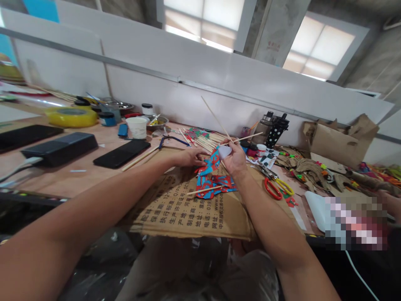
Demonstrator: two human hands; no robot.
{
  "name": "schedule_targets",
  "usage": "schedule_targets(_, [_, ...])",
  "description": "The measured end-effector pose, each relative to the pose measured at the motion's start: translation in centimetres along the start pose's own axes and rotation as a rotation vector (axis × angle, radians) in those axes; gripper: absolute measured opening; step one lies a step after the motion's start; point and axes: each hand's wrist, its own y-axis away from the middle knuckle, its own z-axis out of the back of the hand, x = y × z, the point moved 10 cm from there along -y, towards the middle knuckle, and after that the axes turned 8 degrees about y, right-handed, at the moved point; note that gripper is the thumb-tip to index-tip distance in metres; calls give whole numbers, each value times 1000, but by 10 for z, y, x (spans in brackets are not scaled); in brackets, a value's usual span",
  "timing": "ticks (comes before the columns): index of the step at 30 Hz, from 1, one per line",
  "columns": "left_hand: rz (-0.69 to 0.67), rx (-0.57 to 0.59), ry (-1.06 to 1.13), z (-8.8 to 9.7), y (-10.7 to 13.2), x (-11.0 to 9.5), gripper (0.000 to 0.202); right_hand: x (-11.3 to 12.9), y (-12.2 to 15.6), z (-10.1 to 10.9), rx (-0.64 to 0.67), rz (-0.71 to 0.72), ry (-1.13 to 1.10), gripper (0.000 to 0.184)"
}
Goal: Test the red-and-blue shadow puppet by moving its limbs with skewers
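Observation:
A red-and-blue cut-out figure [207,184], made of flat pieces joined by small metal fasteners, is held above a printed cardboard sheet [166,209]. My right hand [236,159] grips its upper part, where a white patch shows. Two thin wooden sticks [216,117] rise from the fingers of that hand, one up and left, the other to the right. Another wooden stick [200,191] crosses the figure's lower part. My left hand [191,158] has its fingers curled and pinched at the figure's left edge; the exact contact is partly hidden.
Scissors [272,186] with red and yellow handles lie right of the cardboard. Blue-handled pliers [172,140], a phone [122,154], a white cup [137,127] and yellow tape [71,116] are leftward. Bottles [275,127] stand behind. At right are a white device [316,211] and a person's hand [388,202].

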Motion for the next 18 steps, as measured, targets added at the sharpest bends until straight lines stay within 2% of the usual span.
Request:
schedule_targets(4, [33,-58,28,16,11,0,50,2,-1,2,-23,-8,4,16])
schedule_targets(8, [78,-140,94,41,24,-2,37,2,-5,9,-73,-9,-5,16])
schedule_targets(12, [74,-264,408,66,36,-8,26,0,-4,15,-116,-15,1,19])
schedule_targets(18, [10,-448,819,89,43,-9,15,-7,2,16,-94,-56,73,19])
